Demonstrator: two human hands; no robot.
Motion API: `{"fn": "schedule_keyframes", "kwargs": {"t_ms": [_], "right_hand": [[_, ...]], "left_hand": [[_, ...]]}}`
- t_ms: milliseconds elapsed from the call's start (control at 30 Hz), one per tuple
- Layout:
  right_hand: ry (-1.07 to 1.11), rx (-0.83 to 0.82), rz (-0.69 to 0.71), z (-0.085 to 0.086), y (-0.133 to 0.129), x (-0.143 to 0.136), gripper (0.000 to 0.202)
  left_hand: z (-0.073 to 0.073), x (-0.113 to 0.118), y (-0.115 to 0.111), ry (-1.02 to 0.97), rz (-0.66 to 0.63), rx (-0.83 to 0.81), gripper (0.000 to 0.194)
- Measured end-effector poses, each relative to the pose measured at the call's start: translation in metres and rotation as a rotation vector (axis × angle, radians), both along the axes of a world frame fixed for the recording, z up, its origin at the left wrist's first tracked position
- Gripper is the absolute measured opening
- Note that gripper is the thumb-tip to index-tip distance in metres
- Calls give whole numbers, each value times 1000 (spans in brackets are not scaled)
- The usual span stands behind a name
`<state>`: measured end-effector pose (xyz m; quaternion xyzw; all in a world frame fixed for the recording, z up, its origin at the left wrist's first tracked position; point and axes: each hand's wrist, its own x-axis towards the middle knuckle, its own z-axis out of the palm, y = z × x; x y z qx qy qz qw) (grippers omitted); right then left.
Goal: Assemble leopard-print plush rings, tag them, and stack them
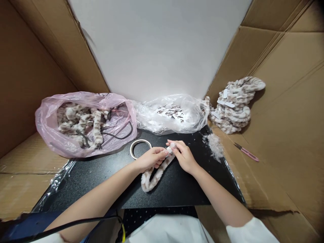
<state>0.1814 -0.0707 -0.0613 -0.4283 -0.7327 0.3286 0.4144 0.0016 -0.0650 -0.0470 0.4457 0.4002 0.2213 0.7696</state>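
A fluffy white-and-brown fur headband (149,183) hangs in a loop over the black tabletop, its top end between my two hands. My left hand (153,157) pinches the fur from the left, fingers closed. Opposite it, my right hand (185,156) has its thumb and fingers closed on the same end. What lies exactly under the fingertips is partly hidden. Just left of my left hand, a narrow roll of pale tape (132,151) lies flat on the table.
A pink plastic bag (48,135) holds furry pieces and dark elastic cords. Beside it a clear bag (149,116) contains many small labels. Furry bands (234,109) with white tags are piled at right, near loose fluff (214,145) and pink-handled snips (249,154). Cardboard walls (291,111) flank the table.
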Motion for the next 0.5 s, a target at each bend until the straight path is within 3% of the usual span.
{"fn": "schedule_keyframes", "kwargs": {"t_ms": [167, 300, 500], "right_hand": [[-21, 79, 162, -1, -1, 1, 42], [-106, 135, 192, -3, -2, -1, 41], [-163, 144, 152, 2, -4, -4, 35]], "left_hand": [[-3, 2, -1, 14, 59, 18, 49], [3, 5, -3, -31, 77, -13, 36], [5, 3, -3, -140, -59, -111, 44]]}}
